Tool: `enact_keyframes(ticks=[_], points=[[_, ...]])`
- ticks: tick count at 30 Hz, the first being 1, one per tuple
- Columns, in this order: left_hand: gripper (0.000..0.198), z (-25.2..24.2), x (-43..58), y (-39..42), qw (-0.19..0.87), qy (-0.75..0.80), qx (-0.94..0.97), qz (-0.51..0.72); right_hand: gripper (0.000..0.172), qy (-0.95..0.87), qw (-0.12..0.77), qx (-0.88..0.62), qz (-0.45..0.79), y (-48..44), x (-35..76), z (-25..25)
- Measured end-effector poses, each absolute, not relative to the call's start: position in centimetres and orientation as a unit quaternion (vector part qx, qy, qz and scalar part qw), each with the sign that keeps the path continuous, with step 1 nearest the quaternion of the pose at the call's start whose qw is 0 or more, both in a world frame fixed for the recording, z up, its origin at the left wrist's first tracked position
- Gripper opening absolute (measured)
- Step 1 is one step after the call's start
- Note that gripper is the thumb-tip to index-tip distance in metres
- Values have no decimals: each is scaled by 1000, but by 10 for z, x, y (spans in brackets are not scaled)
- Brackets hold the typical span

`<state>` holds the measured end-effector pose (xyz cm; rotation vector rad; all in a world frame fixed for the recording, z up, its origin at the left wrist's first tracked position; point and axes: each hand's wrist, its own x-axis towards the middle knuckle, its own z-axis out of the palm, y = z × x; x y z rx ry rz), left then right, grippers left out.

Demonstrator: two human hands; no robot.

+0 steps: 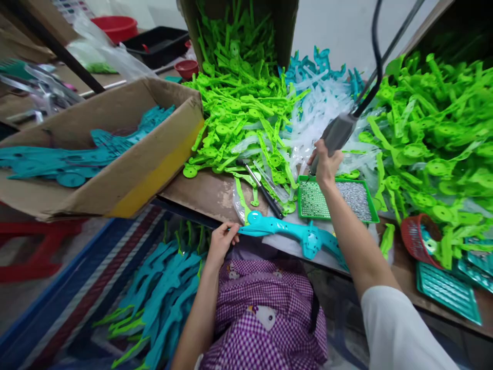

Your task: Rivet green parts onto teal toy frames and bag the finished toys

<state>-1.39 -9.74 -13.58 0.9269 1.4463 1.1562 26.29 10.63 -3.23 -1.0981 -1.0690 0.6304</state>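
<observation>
My left hand (224, 239) pinches the left end of a long turquoise plastic part (283, 227), which lies along the table's front edge. A green plastic piece (242, 199) touches that part near its round disc. Wrapped around a grey electric screwdriver (339, 133) with a black cable is my right hand (327, 160). The screwdriver's tip is over a green-rimmed tray (314, 198); small silvery screws (352, 198) fill the tray's right side, and a perforated plate covers its left. My right forearm hides part of the tray.
Heaps of bright green parts (246, 113) spill from boxes behind and at right (439, 139). A cardboard box (154, 149) with turquoise parts stands left. Finished-looking turquoise pieces (165, 282) lie below the table. A black-handled tool (267, 195), red basket (410, 239) and teal tray (447, 290) are nearby.
</observation>
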Motion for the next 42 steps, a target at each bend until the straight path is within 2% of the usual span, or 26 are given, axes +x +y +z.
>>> enact_keyframes(ticks=[7, 30, 38, 42], points=[[32, -135, -11, -99, 511, 602, 346, 507, 38, -475, 672, -501, 270, 109, 259, -53], [37, -130, -25, -93, 523, 615, 396, 436, 39, -443, 704, -489, 262, 107, 263, -59], [32, -140, -10, -98, 478, 623, 360, 505, 39, -409, 749, -449, 263, 83, 264, -15], [33, -138, -8, -91, 486, 620, 371, 492, 43, -408, 760, -359, 356, 33, 220, 4]])
